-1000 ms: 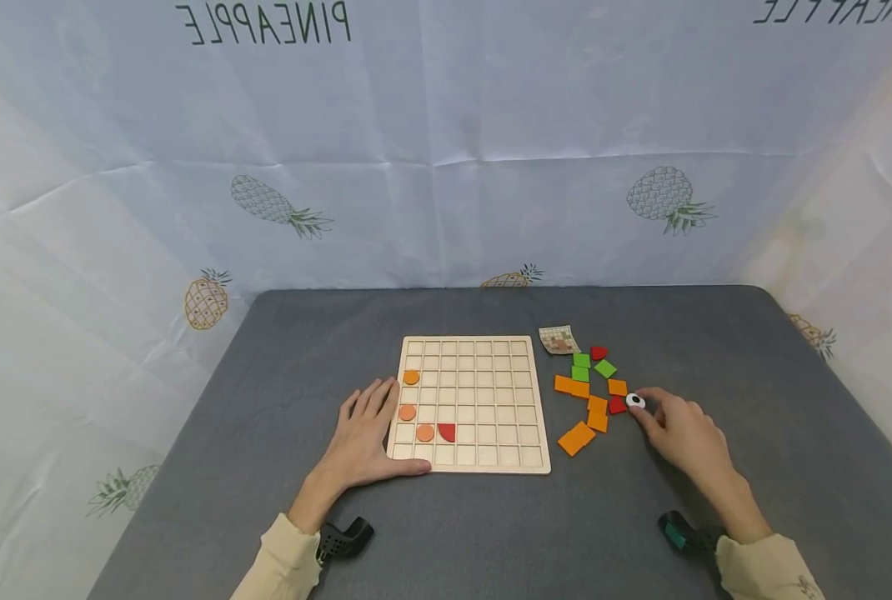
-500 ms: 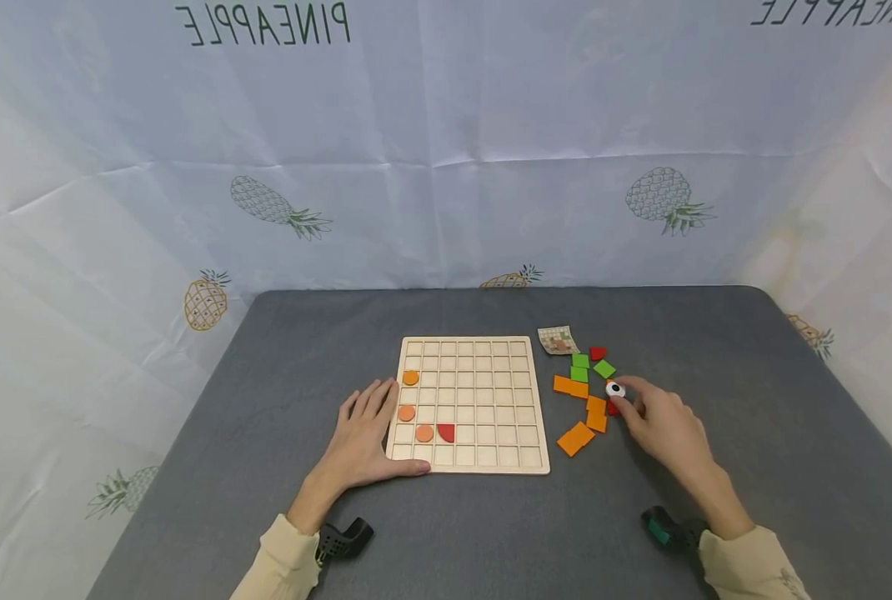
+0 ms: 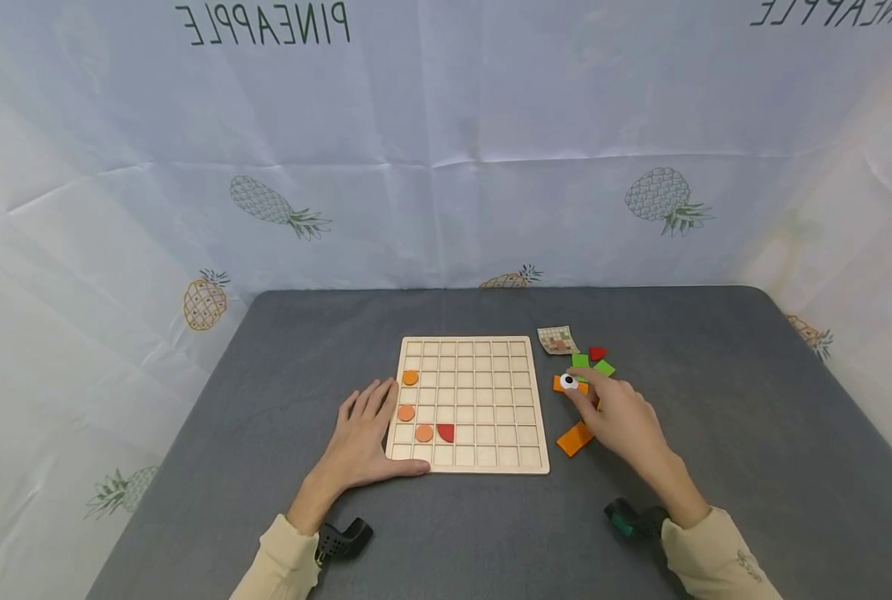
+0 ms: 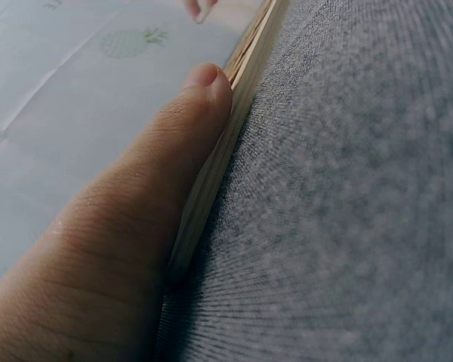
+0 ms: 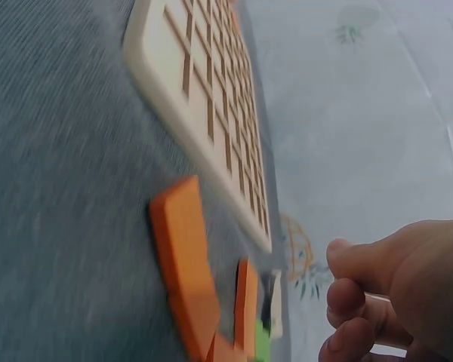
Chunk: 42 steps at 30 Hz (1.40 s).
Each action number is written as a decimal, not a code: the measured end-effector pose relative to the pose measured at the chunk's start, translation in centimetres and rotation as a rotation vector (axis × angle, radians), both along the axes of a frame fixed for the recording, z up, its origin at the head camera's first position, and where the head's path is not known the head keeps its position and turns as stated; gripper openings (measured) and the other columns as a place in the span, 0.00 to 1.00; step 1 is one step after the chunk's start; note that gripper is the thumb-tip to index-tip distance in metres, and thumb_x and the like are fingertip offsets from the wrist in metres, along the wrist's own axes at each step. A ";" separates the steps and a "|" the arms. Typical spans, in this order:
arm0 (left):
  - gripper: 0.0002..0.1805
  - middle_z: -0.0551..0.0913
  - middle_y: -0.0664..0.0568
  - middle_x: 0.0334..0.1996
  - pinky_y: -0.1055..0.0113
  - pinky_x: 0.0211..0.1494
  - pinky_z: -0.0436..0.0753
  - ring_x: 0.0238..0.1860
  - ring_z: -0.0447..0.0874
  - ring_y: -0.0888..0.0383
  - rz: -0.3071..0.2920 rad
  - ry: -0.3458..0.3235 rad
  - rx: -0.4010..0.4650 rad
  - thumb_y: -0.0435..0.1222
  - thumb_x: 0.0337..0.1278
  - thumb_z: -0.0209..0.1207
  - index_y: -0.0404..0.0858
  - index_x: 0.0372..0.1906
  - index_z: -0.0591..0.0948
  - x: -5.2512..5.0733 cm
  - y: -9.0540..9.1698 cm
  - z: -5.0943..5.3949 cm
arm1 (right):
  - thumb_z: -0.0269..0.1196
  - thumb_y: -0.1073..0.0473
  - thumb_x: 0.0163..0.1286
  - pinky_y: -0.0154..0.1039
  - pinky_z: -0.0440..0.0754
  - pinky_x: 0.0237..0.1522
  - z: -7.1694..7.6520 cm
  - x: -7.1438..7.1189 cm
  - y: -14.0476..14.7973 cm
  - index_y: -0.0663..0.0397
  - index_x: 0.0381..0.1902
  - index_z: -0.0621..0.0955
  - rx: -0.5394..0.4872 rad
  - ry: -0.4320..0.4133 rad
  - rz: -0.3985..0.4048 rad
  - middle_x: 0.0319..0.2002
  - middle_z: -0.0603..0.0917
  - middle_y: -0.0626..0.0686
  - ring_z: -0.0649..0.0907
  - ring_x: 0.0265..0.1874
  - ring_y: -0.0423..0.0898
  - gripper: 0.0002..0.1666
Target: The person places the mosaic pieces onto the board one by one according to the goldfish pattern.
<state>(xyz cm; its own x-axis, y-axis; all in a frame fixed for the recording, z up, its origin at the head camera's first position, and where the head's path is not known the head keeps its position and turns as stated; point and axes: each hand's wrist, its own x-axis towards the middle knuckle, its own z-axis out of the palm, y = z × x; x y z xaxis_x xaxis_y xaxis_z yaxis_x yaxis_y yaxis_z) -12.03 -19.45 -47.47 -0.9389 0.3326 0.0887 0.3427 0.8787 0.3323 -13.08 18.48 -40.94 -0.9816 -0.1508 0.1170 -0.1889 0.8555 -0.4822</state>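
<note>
A square wooden grid board [image 3: 485,410] lies flat on the dark table. My left hand [image 3: 356,437] rests along its left side with fingers spread, the thumb on the front edge; the left wrist view shows the thumb [image 4: 155,162] against the board's rim [image 4: 215,170]. Between thumb and index finger, my right hand [image 3: 626,418] pinches a white round eye piece [image 3: 569,382] with a black dot, held above the orange pieces right of the board. In the right wrist view that piece is hidden. On the board sit several orange discs [image 3: 424,433] and one red quarter-round piece [image 3: 446,432].
Right of the board are orange blocks [image 3: 575,439], green squares [image 3: 580,361] and a red piece [image 3: 598,353], some partly hidden by my right hand. A small printed pattern card [image 3: 558,340] lies behind them. A pineapple-print cloth [image 3: 446,208] hangs behind the table.
My right hand has carried the white eye piece leftward, from the right side of the loose pieces toward the board. The left hand and the board have stayed put.
</note>
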 end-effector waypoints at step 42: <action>0.73 0.57 0.42 0.82 0.37 0.79 0.53 0.82 0.51 0.42 -0.002 0.007 -0.003 0.78 0.37 0.62 0.39 0.83 0.51 0.0 0.0 0.0 | 0.66 0.53 0.72 0.31 0.56 0.16 -2.7 -0.2 -13.2 0.48 0.58 0.85 -0.084 -0.085 0.271 0.12 0.66 0.39 0.65 0.11 0.36 0.18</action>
